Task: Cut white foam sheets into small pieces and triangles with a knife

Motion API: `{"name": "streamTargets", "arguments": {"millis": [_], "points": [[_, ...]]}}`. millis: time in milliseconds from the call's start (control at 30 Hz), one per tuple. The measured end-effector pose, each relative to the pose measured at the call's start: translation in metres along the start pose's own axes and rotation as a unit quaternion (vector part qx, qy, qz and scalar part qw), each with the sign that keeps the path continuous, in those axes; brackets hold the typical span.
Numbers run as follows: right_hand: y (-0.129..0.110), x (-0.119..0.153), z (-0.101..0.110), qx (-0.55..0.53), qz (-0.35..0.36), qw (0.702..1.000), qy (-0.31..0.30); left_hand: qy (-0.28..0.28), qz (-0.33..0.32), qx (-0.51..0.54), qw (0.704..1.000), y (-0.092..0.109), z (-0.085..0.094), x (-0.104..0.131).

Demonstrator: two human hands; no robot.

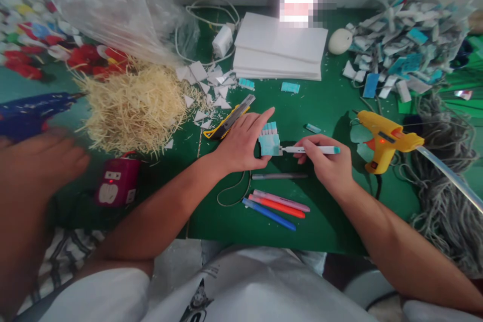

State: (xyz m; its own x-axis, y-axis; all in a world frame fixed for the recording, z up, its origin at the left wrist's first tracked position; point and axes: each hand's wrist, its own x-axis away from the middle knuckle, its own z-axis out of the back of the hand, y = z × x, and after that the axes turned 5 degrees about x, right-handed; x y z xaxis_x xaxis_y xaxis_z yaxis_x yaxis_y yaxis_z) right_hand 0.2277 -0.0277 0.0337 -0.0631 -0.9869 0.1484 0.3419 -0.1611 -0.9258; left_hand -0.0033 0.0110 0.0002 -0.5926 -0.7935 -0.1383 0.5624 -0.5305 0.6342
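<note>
My left hand (245,141) rests on the table around a small teal-coloured foam block (269,145), its thumb at the near edge and index finger stretched out beyond it. Scored strips show on the block's far part. In my right hand (332,161) is a felt-tip marker (311,150) with a teal end, its tip pointing left at the block's right edge. A yellow box cutter (232,116) lies beside my left hand's knuckles. Smaller teal pieces (290,87) are scattered farther back. Nearer me lie a grey pen (279,176) and pink, red and blue markers (269,214).
A yellow glue gun (383,136) stands right, near grey yarn (445,171). Behind are white foam sheets (279,48), a white egg shape (340,41) and a heap of cut pieces (407,50). At left are straw (132,105), a magenta box (117,181) and another person's blurred hand (49,161).
</note>
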Motion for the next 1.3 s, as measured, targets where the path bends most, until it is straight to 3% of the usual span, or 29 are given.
{"name": "streamTargets", "arguments": {"millis": [1133,1300], "points": [[-0.0010,-0.0026,0.0004,-0.010,-0.009,1.000,0.016,-0.013,-0.007,-0.001,1.000,-0.0015,0.0015,0.0002],[0.0010,-0.0023,0.0019,-0.024,0.015,0.999,0.023,-0.006,-0.011,0.003,1.000,-0.0015,0.0009,0.0010]]}}
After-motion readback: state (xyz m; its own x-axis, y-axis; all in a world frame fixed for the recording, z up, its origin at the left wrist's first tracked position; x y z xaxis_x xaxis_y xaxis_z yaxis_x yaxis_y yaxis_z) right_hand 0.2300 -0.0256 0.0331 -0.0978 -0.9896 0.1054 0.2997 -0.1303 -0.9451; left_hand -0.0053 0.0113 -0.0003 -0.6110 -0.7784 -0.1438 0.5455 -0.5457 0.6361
